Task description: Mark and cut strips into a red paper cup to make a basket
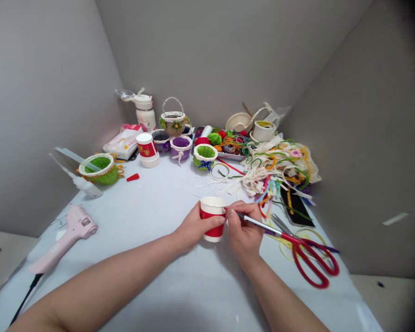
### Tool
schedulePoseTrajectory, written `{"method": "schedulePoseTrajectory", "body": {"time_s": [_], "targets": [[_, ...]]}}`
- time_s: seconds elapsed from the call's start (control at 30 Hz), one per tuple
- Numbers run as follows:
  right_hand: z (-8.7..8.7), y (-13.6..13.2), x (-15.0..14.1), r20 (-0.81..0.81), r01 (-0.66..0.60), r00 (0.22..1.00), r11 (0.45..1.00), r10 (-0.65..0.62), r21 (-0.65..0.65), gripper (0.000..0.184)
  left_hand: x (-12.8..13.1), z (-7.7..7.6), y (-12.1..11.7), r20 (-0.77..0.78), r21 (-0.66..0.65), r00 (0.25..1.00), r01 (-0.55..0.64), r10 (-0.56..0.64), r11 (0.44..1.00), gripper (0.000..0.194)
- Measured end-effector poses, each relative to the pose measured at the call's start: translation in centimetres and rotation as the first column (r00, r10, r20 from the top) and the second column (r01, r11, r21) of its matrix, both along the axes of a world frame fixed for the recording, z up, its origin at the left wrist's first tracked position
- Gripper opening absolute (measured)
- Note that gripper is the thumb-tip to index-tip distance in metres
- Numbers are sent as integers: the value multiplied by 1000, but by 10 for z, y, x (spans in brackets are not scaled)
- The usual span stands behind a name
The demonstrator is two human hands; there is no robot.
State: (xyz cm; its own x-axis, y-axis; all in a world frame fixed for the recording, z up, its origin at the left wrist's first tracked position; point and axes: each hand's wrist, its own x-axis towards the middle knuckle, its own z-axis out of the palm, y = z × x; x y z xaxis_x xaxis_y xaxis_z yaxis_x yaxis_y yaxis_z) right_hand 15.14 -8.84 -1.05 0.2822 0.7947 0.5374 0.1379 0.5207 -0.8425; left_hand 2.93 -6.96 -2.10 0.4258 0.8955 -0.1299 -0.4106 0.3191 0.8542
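Left grip (191, 229) is wrapped around a cup (212, 234), held upright over the near middle of the counter (193, 295); whether it is rested there cannot be told. Pinched in the right grip (245, 234), a pen (259, 224) is pointed at its side, just below the rim.

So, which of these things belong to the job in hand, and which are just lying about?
In the work:
- paper cup, held by the left hand
- pen, in the right hand

Seemingly just lying about:
- white bottle
- black phone
- pink glue gun
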Motion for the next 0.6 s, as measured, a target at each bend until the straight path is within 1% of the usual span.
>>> {"method": "schedulePoseTrajectory", "body": {"time_s": [0.23, 0.4, 0.5, 0.6], "targets": [[1, 0, -1, -5, 7, 1000, 999, -7, 33, 12, 0, 1, 1, 5, -5, 1000, -1, 1, 1000, 46], [0, 1, -1, -9, -12, 1000, 1000, 12, 1, 12, -1, 2, 0, 24, -24, 1000, -2, 2, 1000, 48], [-3, 2, 2, -71, 12, 997, 999, -15, -47, 12, 0, 1, 0, 32, -73, 999, -7, 9, 997, 48], [-7, 5, 5, -146, 31, 988, 993, -47, -112, 13, 1, 1, 0, 97, -173, 995, 19, -2, 985, 45]]}}
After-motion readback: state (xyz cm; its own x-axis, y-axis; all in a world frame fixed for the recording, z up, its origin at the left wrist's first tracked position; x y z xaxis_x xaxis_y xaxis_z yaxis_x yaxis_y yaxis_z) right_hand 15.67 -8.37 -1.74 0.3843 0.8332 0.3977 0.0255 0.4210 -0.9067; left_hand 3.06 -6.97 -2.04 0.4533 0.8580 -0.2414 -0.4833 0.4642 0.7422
